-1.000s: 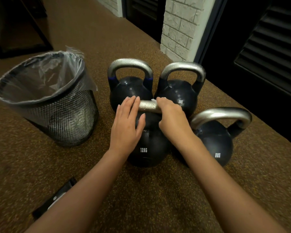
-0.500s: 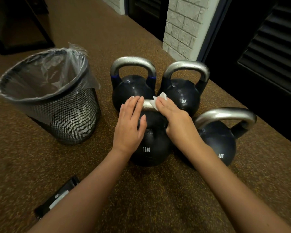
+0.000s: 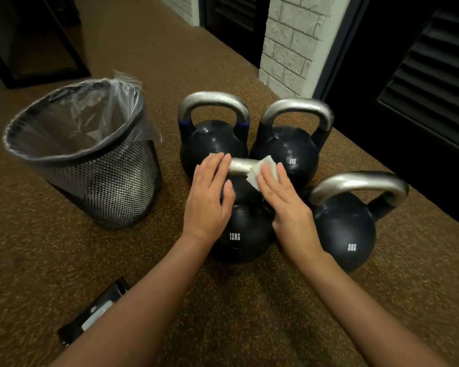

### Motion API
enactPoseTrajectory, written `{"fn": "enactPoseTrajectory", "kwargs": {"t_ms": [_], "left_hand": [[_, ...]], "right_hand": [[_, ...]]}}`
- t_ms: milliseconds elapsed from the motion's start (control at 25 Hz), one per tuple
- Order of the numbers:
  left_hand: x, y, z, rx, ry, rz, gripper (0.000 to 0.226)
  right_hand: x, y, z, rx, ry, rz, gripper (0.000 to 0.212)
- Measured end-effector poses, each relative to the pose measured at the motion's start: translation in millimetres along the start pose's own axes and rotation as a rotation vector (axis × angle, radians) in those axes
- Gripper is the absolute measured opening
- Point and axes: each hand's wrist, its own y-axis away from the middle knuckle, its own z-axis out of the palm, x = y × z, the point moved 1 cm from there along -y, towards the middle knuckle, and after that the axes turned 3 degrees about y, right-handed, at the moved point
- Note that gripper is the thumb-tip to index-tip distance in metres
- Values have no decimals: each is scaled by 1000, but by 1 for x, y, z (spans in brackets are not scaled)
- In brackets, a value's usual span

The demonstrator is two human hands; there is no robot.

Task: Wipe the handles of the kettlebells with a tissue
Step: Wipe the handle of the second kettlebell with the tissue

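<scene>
Kettlebells, four in all, stand grouped on a brown speckled floor (image 3: 249,313). The landmark is the 12KG bell (image 3: 243,234), nearest the camera.

- Behind the 12KG bell, to the left: a bell with blue bands (image 3: 212,147) at the base of its handle.
- Behind the 12KG bell, to the right: an 8KG bell (image 3: 289,152), just beside the blue-banded one.
- Right of the 12KG bell: a second 8KG bell (image 3: 347,229), its silver handle turned toward the 12KG bell.
- Left of the 12KG bell, apart from it: a black mesh bin (image 3: 98,176) with a clear plastic liner (image 3: 72,123).
- In front of the 12KG bell, to the left: a flat black packet (image 3: 90,321) on the floor, partly hidden by the left forearm.

The 12KG bell's silver handle (image 3: 240,166) shows between the two hands.

Left hand (image 3: 210,197): lies flat over the left end of the handle, fingers straight and close together, thumb against the bell's body. The grip is not curled around anything.

Right hand (image 3: 281,202): fingers extended and flat, pressing a white tissue (image 3: 263,170) onto the right end of the handle. The tissue is held under the fingers, not pinched; its folded corner projects past the fingertips.
</scene>
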Motion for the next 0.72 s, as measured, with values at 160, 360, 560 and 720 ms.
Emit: {"fn": "enactPoseTrajectory", "kwargs": {"t_ms": [160, 360, 560, 720], "left_hand": [[0, 0, 2, 22, 6, 7, 46], [0, 0, 1, 22, 1, 12, 46], [2, 0, 3, 21, 0, -5, 46], [0, 1, -2, -10, 11, -4, 48]], "right_hand": [[-3, -20, 3, 20, 13, -55, 83], [6, -1, 0, 38, 4, -128, 76], [-7, -41, -15, 24, -111, -2, 61], [8, -65, -41, -260, -181, 318, 54]]}}
